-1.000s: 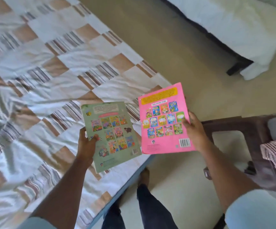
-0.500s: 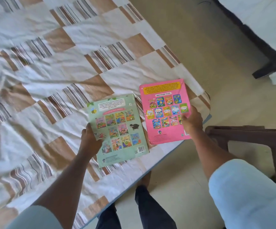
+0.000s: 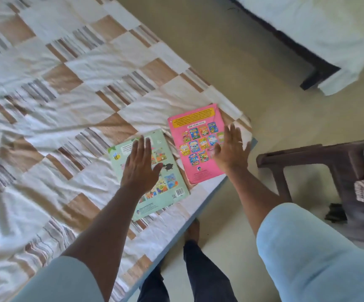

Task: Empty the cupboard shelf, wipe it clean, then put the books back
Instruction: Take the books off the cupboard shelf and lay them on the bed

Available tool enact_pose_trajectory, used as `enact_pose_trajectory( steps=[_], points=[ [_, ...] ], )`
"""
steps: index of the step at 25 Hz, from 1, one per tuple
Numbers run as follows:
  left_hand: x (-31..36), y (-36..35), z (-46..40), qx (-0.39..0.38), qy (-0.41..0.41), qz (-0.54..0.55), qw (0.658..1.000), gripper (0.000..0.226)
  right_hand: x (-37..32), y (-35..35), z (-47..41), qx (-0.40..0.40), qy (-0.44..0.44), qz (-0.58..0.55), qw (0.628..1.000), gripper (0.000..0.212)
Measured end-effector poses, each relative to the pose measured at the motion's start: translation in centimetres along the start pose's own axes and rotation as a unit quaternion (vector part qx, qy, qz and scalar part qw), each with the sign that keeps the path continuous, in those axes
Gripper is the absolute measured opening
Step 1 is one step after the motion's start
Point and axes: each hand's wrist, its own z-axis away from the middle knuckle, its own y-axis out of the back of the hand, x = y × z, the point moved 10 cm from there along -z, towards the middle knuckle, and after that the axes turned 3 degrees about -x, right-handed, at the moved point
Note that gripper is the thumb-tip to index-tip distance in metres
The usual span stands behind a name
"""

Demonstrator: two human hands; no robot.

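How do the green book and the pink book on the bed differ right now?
The green book has a pale green cover with a bee; the pink book is bright pink with a yellow banner. The green book lies nearer the person and further left; the pink book sits by the bed's corner. Both lie flat, back cover up, side by side.
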Motion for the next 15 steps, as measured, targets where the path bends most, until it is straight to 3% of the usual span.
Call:
enact_pose_trajectory(
  steps=[4,7,10,15],
  points=[
    [14.5,5.6,0.2,-0.003,-0.175,-0.05,0.983,0.084,1.9,13.1,6.4,0.117,-0.012,0.016,0.993,0.068],
    [27.8,10.1,4.0,0.014,-0.319,-0.071,0.945,0.076,5.8,24.6,13.9,0.217,-0.069,0.06,0.972,0.071],
    [41.8,14.1,11.5,0.041,-0.479,-0.067,0.874,0.07,10.4,35.4,23.3,0.309,-0.106,0.075,0.942,0.072],
    [59.2,16.8,31.6,0.05,-0.713,0.009,0.699,0.062,15.7,48.1,44.0,0.443,-0.185,0.105,0.871,0.067]
  ],
)
